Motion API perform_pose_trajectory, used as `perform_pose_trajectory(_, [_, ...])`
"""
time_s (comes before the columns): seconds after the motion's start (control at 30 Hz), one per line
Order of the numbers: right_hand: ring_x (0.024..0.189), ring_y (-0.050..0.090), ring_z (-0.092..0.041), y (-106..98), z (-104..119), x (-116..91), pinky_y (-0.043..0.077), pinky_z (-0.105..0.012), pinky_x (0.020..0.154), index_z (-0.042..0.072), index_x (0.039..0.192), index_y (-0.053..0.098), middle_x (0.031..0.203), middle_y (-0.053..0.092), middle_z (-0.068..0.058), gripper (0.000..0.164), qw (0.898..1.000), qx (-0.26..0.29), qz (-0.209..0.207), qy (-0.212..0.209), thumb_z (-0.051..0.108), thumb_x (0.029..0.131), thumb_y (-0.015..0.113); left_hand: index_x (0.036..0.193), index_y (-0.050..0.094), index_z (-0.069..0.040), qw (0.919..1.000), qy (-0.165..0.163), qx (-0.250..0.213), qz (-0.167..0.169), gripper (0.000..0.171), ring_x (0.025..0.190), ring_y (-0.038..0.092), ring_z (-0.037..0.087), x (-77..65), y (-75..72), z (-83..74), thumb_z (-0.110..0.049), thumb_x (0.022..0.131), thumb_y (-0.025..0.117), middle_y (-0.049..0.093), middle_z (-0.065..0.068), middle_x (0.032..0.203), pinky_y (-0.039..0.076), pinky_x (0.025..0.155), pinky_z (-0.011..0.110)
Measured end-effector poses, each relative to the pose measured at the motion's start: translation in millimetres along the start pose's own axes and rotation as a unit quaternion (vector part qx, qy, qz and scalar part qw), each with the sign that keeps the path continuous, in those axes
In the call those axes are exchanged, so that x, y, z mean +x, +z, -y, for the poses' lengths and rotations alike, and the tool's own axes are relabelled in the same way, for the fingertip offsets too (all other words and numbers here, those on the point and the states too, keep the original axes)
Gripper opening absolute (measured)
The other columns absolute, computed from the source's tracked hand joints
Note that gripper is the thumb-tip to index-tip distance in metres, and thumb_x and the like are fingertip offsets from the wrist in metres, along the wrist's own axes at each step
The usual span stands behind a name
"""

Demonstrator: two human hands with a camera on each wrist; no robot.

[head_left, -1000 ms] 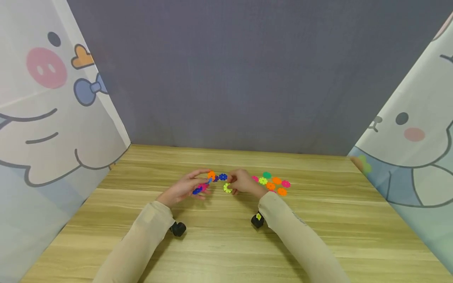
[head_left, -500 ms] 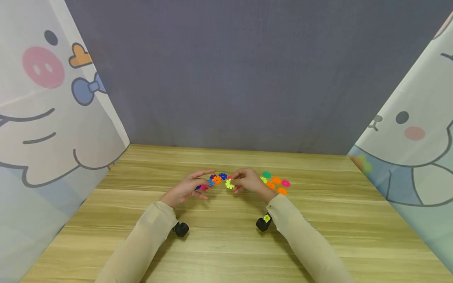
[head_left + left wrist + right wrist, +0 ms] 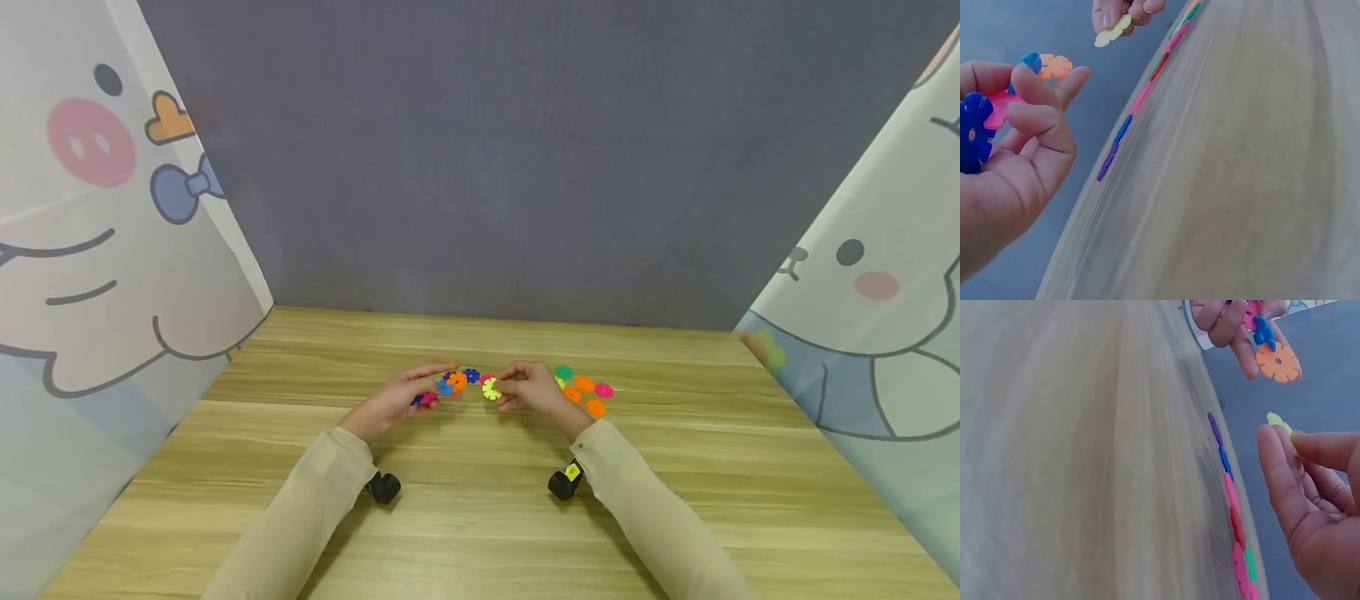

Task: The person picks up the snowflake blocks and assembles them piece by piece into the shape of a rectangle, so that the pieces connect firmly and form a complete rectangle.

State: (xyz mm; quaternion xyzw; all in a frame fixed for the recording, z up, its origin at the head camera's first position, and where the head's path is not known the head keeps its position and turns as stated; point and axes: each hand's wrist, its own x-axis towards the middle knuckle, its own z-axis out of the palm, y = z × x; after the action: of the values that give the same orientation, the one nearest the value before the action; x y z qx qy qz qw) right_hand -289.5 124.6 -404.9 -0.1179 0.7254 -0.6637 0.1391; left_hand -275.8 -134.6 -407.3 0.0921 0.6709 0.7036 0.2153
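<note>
My left hand (image 3: 392, 402) holds a short chain of notched plastic snowflake discs. In the left wrist view, a dark blue disc (image 3: 974, 147) sits at one end and a pink disc (image 3: 999, 111) joins it. A lighter blue disc (image 3: 1264, 332) follows, then an orange disc (image 3: 1279, 361) sticking out past the fingertips. Thumb and fingers of my right hand (image 3: 534, 388) pinch a yellow disc (image 3: 491, 388), raised above the table. A gap separates the yellow disc from the orange one. Part of the chain is hidden behind the left fingers.
Beyond the hands, a blue disc (image 3: 472, 376) and a purple disc (image 3: 1107, 165) lie flat on the wooden table (image 3: 465, 533). To the right are several loose discs, among them a green disc (image 3: 564, 372) and a pink disc (image 3: 604, 390). A grey panel (image 3: 480, 167) stands behind.
My right hand has brought the yellow disc up and slightly right. In my left hand the chain has turned, so its orange end now points right, towards the yellow disc.
</note>
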Motion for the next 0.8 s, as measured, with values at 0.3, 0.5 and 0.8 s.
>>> perform_pose_trajectory(0.3, [0.065,0.068,-0.016,5,1,1,0.061,-0.035,0.069,-0.013,0.107,0.061,0.085,0.069,-0.008,0.014,0.999,0.052,-0.006,0.014,-0.006,0.095,0.060,0.149,0.048,-0.011,1.0000,-0.005,0.003,-0.003,0.047,0.066,0.051,0.007,1.2,4.5,-1.2,-0.023,0.104,0.055,0.070,0.013,0.118,0.043,0.059,0.020])
perform_pose_trajectory(0.5, [0.066,0.069,-0.015,9,4,0,0.061,-0.031,0.068,-0.014,0.108,0.060,0.087,0.068,-0.009,0.014,0.997,0.073,-0.004,0.018,-0.006,0.096,0.058,0.146,0.051,-0.006,0.9999,-0.008,0.005,-0.007,0.044,0.066,0.054,0.005,1.6,5.3,-0.4,-0.020,0.104,0.055,0.071,0.013,0.114,0.044,0.059,0.018])
perform_pose_trajectory(0.8, [0.066,0.069,-0.015,12,4,2,0.061,-0.030,0.067,-0.013,0.108,0.057,0.086,0.066,-0.011,0.013,0.994,0.105,-0.009,0.029,-0.006,0.097,0.056,0.142,0.055,-0.004,0.9996,0.004,0.027,0.006,0.043,0.068,0.055,0.006,4.5,7.9,1.7,-0.020,0.102,0.059,0.071,0.017,0.115,0.045,0.061,0.019])
